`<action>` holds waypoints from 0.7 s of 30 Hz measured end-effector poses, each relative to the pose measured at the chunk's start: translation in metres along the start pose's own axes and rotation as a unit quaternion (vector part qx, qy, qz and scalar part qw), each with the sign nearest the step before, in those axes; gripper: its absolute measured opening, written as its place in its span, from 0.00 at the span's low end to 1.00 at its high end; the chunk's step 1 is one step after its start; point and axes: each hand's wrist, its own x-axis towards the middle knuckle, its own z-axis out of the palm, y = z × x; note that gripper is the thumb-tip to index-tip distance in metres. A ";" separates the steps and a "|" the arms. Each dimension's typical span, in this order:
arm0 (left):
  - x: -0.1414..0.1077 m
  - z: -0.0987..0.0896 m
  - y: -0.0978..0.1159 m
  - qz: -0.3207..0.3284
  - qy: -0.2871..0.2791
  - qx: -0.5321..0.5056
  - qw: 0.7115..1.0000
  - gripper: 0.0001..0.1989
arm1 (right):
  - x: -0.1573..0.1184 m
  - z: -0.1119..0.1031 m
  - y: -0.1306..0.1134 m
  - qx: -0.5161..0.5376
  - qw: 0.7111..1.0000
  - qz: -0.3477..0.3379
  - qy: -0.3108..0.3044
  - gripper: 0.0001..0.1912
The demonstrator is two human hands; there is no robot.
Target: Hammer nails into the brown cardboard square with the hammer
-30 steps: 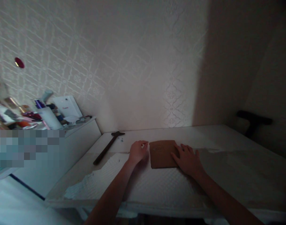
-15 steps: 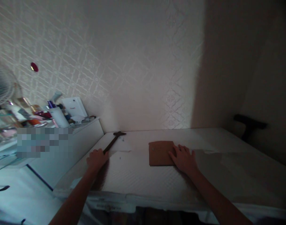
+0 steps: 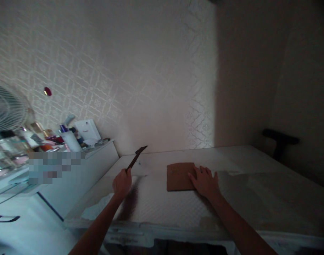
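My left hand is closed around the handle of a dark hammer, held above the white table, its head pointing away from me toward the wall. A shadow falls on the table beneath that hand. To the right, a flat brown piece of cardboard lies on the table, with small, unclear marks near its upper left. My right hand rests on the cardboard's right edge, fingers spread and stretched out.
The white table has a worn, patched top and stands against a patterned wall. At left, a white cabinet carries bottles, a white box and a fan. A dark T-shaped object stands beyond the table's right side.
My left hand has lifted the hammer off the table and shifted right, toward the cardboard. My right hand stays on the cardboard's edge. The camera view has shifted slightly.
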 end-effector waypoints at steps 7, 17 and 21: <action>-0.055 -0.011 0.086 0.121 -0.028 -0.235 0.964 0.19 | 0.007 -0.012 -0.002 0.219 0.974 0.001 0.058 0.27; -0.130 0.008 0.190 0.268 -0.104 -0.410 0.866 0.18 | 0.037 -0.042 -0.013 0.572 0.807 0.122 0.087 0.28; -0.103 0.011 0.173 0.366 -0.140 -0.318 0.863 0.23 | 0.051 -0.061 0.014 0.532 0.842 0.050 0.069 0.30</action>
